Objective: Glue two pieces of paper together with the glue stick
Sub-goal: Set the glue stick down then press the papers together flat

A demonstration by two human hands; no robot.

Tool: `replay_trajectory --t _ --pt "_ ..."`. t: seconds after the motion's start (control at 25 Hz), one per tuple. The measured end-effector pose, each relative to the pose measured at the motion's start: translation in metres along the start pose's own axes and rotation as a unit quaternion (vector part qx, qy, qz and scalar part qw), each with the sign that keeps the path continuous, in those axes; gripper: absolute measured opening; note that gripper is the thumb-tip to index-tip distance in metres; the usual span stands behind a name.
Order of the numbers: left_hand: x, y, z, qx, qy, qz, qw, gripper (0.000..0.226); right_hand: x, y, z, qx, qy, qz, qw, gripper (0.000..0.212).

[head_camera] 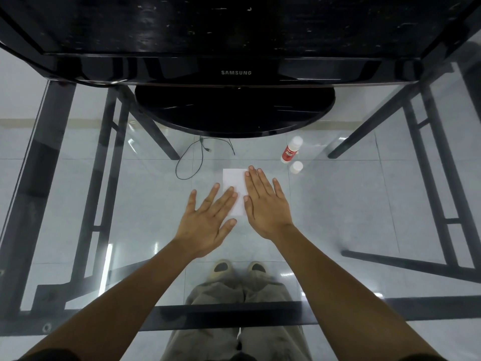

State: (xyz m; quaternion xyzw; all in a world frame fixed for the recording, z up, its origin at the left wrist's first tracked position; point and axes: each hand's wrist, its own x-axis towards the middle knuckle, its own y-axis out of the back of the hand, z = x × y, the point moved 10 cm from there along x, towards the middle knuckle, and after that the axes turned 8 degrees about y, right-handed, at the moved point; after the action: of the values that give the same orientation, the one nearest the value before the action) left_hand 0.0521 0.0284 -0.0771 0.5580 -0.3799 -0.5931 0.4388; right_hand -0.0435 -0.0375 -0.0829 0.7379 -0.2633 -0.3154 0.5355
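Note:
A white piece of paper (235, 188) lies flat on the glass table, in the middle of the view. My left hand (208, 220) is flat with fingers spread, its fingertips resting on the paper's left edge. My right hand (264, 201) lies flat, palm down, covering the paper's right side. I cannot tell whether a second sheet lies under the first. The red-and-white glue stick (291, 149) lies uncapped on the glass to the upper right of my right hand, and its white cap (296, 167) stands just below it.
A black Samsung monitor (235, 71) with a round base (234, 110) stands at the back of the glass table (104, 178). A thin black cable (194, 157) loops left of the paper. Black table legs and my own legs show through the glass.

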Motion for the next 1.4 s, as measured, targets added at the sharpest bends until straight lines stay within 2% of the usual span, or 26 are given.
replay_trajectory --t 0.12,0.28,0.44,0.6,0.72,0.96,1.12,1.4 --pt "0.006 0.005 -0.013 -0.010 0.034 0.001 0.999 0.061 0.000 0.000 0.001 -0.003 -0.003 0.000 1.000 0.057" --pt "0.006 0.000 -0.001 0.016 -0.012 -0.001 1.000 0.060 0.000 0.000 0.000 0.001 0.002 -0.002 1.000 0.057" --pt "0.019 0.013 -0.017 -0.011 0.032 0.011 0.999 0.059 -0.001 0.002 0.000 0.014 0.000 0.004 1.000 0.056" --pt "0.019 0.008 -0.002 0.019 -0.020 0.016 0.999 0.055 -0.001 0.001 0.000 0.011 0.002 -0.001 1.000 0.057" --pt "0.032 0.013 -0.024 -0.025 0.047 0.015 0.998 0.053 -0.001 0.002 -0.001 0.016 0.000 0.003 1.000 0.056" --pt "0.029 0.010 -0.006 0.007 0.004 0.022 1.000 0.054 -0.001 0.002 0.000 0.014 0.002 0.004 1.000 0.057" --pt "0.043 0.015 -0.023 -0.046 0.068 0.023 0.996 0.050 -0.001 0.000 0.000 0.015 0.001 0.002 1.000 0.057" --pt "0.031 0.004 -0.022 -0.033 0.086 0.035 0.995 0.053 0.000 -0.002 0.000 -0.003 -0.002 0.001 1.000 0.057"
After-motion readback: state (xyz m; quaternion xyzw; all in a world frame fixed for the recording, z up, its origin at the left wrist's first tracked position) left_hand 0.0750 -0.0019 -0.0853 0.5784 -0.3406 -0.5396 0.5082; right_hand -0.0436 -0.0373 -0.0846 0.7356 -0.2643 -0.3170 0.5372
